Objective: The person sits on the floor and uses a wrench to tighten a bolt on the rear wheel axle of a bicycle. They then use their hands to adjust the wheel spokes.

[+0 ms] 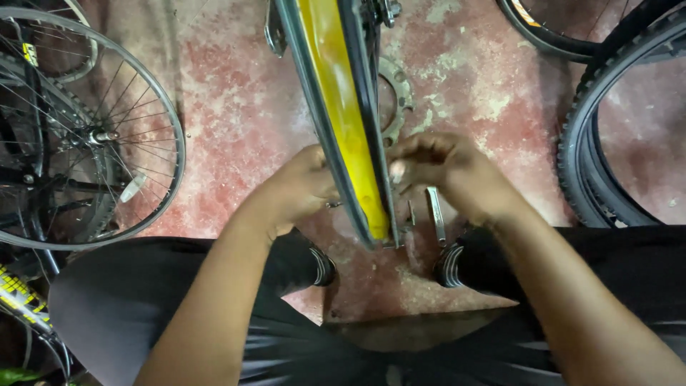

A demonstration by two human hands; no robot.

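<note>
With the yellow-lined wheel rim (341, 107) upright between the knees, the left hand (296, 189) and right hand (443, 168) each closed a grip on its near edge, while a metal lever (435, 213) lay unused on the red floor (236, 107), the fitting apparently unfinished.

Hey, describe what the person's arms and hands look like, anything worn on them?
Both forearms are bare, with no sleeves in view. The left hand and the right hand wear no gloves, and no rings, watch or bracelet can be seen. The hands look smudged with dark grime in this dim light.
</note>
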